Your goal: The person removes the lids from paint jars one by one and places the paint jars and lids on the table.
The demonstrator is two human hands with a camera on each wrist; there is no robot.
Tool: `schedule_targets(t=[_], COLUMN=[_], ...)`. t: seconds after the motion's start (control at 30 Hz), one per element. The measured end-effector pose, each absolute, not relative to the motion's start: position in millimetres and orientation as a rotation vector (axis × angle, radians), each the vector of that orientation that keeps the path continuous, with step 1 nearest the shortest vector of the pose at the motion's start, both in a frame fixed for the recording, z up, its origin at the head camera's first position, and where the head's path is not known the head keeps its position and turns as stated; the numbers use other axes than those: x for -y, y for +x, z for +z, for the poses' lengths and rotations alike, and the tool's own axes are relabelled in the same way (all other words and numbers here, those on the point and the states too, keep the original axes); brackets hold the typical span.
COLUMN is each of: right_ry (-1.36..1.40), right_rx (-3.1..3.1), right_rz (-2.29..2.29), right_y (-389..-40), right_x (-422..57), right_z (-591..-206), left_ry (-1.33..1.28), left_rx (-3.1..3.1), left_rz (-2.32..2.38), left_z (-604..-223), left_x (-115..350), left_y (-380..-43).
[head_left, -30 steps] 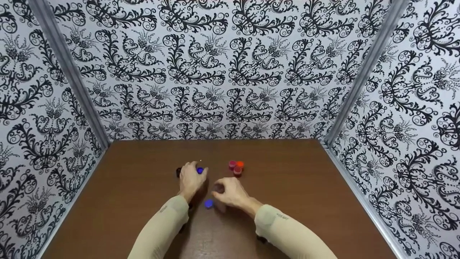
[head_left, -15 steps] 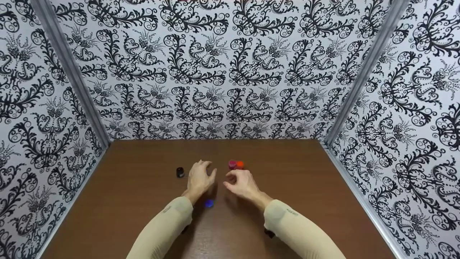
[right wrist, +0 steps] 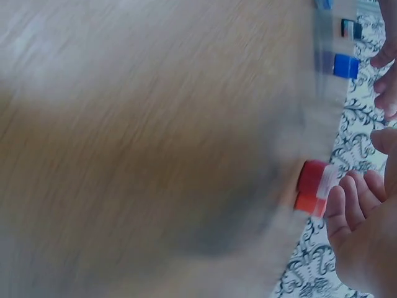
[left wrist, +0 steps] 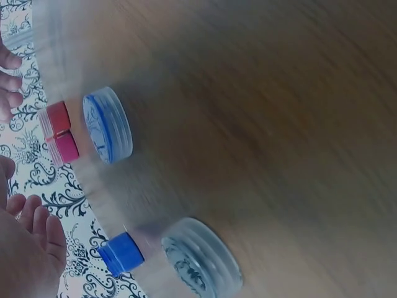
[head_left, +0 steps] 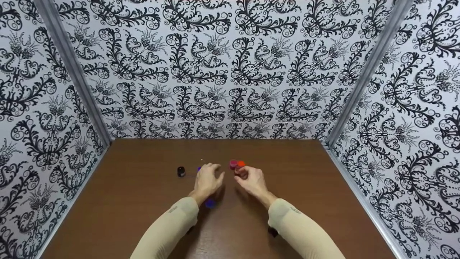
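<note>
My left hand (head_left: 208, 180) hovers over the table, fingers loosely bent and holding nothing visible. Behind it a small blue jar (left wrist: 121, 253) partly shows. In the left wrist view, a clear-lidded blue jar (left wrist: 108, 124) and a grey-black clear-lidded jar (left wrist: 201, 257) sit nearby; the head view hides the grey-black one. My right hand (head_left: 252, 180) is beside the red jars, its fingers partly covering them. A pink jar (head_left: 233, 164) and an orange jar (head_left: 241, 164) stand together there. Contact is unclear. In the right wrist view, nothing shows between thumb and fingers.
A black jar (head_left: 181, 172) stands left of my left hand. The brown tabletop (head_left: 294, 201) ends at a patterned back wall (head_left: 215, 72), with patterned side walls and grey corner posts (head_left: 359, 86).
Both hands have moved to the right. My right hand has gone from near the front blue jar to the red jars. My left hand has left the rear blue jar, which stays put.
</note>
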State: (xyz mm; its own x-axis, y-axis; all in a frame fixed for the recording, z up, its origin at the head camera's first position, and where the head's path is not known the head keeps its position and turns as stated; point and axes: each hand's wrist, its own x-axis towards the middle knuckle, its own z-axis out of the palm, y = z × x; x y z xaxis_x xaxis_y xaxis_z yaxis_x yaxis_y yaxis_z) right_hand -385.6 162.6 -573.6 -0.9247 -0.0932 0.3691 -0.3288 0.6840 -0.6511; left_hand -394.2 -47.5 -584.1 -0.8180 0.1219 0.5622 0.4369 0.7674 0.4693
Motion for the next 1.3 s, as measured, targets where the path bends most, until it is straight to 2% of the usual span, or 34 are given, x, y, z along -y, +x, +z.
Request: schedule_targets(t=[0.4, 1.3], right_ry=[-0.020, -0.290], right_rx=[2.554, 2.687], right_rz=[1.118, 1.019], right_y=[-404.8, -424.4], right_x=[-166.3, -145.6], right_z=[-597.3, -606.0], left_ry=[-0.454, -0.533], left_rx=[2.594, 2.756], left_rz=[-0.835, -0.886], left_z=[-586.9, -587.4], left_x=[41.8, 46.6], left_y=[-392.5, -393.0])
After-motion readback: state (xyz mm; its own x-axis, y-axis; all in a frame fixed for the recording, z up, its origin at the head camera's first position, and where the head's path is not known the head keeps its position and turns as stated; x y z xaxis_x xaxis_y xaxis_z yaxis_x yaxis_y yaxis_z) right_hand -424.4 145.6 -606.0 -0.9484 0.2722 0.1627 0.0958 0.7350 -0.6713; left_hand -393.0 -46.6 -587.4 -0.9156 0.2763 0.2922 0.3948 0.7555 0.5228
